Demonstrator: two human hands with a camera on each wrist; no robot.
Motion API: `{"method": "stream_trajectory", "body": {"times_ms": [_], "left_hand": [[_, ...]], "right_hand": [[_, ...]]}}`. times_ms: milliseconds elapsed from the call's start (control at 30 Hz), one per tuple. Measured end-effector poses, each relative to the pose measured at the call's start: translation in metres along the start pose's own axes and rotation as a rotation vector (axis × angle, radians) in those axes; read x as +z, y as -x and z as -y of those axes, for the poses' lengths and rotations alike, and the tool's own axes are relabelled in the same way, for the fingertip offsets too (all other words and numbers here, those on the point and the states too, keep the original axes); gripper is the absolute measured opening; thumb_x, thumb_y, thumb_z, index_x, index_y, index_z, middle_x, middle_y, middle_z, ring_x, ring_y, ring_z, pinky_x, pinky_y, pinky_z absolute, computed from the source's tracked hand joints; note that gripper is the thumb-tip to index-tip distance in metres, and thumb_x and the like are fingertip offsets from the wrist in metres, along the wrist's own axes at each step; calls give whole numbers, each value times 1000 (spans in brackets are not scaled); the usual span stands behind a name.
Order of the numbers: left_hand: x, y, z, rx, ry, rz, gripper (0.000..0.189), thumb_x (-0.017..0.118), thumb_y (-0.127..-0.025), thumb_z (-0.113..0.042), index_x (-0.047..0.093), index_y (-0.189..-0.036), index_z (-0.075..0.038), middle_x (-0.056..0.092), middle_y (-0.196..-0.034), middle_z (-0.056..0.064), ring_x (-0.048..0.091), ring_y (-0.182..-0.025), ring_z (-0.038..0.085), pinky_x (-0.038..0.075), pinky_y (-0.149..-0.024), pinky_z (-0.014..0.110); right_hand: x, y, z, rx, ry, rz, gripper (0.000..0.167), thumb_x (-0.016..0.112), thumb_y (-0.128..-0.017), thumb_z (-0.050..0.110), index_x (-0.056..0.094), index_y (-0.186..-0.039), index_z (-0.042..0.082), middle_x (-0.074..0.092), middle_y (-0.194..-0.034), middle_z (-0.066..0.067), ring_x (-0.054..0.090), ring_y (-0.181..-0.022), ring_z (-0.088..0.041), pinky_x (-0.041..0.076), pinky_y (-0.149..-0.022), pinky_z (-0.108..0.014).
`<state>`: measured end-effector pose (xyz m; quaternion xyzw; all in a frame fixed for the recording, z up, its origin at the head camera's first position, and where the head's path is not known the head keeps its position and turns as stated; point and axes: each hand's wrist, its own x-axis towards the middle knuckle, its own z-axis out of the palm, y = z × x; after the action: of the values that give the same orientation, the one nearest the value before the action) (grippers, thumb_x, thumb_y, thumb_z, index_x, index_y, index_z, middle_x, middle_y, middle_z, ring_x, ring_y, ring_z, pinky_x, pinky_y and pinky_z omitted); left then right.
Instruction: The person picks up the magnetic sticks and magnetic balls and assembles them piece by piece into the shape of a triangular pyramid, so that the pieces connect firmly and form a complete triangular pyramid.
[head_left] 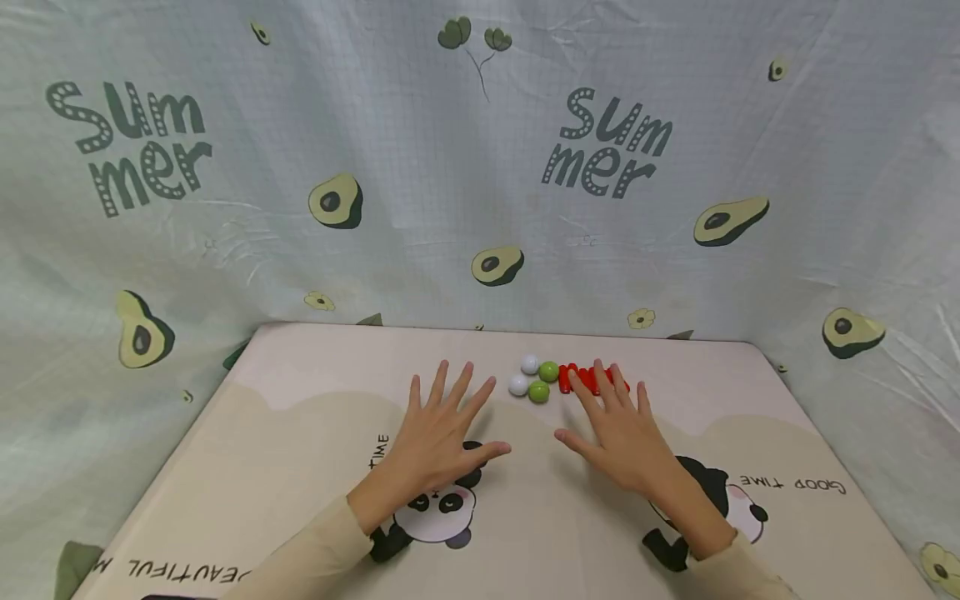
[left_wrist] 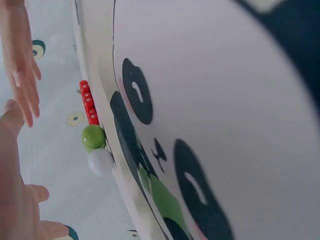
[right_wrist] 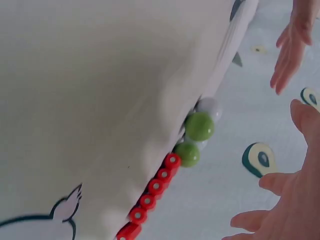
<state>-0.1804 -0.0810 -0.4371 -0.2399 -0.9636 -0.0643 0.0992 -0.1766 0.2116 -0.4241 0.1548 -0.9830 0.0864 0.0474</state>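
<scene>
From my seat far off, I see the red beads (right_wrist: 148, 202) in a row near the back of the counter (head_left: 300, 433). The row runs left to right. Most beads lie with their long way front to back, with round hole ends pointing at me. The end one at the right looks tipped askew. Two green balls (head_left: 549, 372) and two white balls (head_left: 518, 385) sit to their left. My left grip (head_left: 435, 437) and right grip (head_left: 626, 433) are both spread wide, holding nothing, above the counter.

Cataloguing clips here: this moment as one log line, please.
left hand: spread, empty; right hand: spread, empty; white balls, green balls, red pieces: together on tabletop
</scene>
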Motion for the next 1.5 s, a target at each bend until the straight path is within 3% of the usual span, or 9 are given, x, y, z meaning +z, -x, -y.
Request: {"method": "stream_trajectory", "body": {"times_ms": [300,567,767,967,1100,1267,1500], "left_hand": [[1,-20,-12,17,-3,33,92,41,-90,-85,22,-165,-34,20,-174,8,14,-160,44,17,-118,77],[12,-45,-17,65,3,24,89,43,-93,-80,27,-165,-31,24,-172,10,21,-158,44,25,-117,75],[14,-64,-22,92,20,43,86,44,-95,-77,27,-165,-29,27,-171,11,27,-157,40,31,-121,65],[16,-80,-32,164,65,49,83,47,-99,-69,29,-165,-22,35,-167,13,38,-153,33,41,-119,49],[19,-89,-36,188,63,44,76,54,-101,-60,37,-161,-18,45,-161,11,46,-147,28,48,-112,47],[26,-99,-40,206,21,13,58,67,-99,-43,52,-149,-18,60,-144,4,56,-133,24,50,-104,46],[33,-108,-44,224,19,-4,35,66,-101,-23,65,-135,-18,67,-133,1,61,-124,21,49,-105,44]], "right_hand": [[-7,-12,-29,38,-12,0,89,59,-95,63,27,-165,17,16,-170,-28,13,-155,-55,9,-116,-82],[-10,-19,-55,92,-28,46,86,55,-99,59,24,-165,13,13,-169,-32,12,-154,-58,10,-116,-81],[-10,-25,-70,92,-22,48,82,56,-101,51,25,-163,7,19,-166,-35,19,-151,-60,19,-115,-79],[-10,-33,-85,91,-59,56,79,60,-102,39,26,-162,0,22,-163,-38,22,-149,-61,27,-112,-77],[-9,-39,-93,97,-123,81,77,62,-101,28,24,-161,-2,23,-162,-39,26,-148,-60,32,-111,-75],[-6,-50,-99,107,-219,82,73,63,-99,18,28,-158,-6,38,-154,-39,41,-140,-57,39,-109,-72],[-1,-65,-103,126,-316,81,59,61,-97,9,42,-150,-9,60,-130,-35,60,-117,-49,55,-96,-60]]}}
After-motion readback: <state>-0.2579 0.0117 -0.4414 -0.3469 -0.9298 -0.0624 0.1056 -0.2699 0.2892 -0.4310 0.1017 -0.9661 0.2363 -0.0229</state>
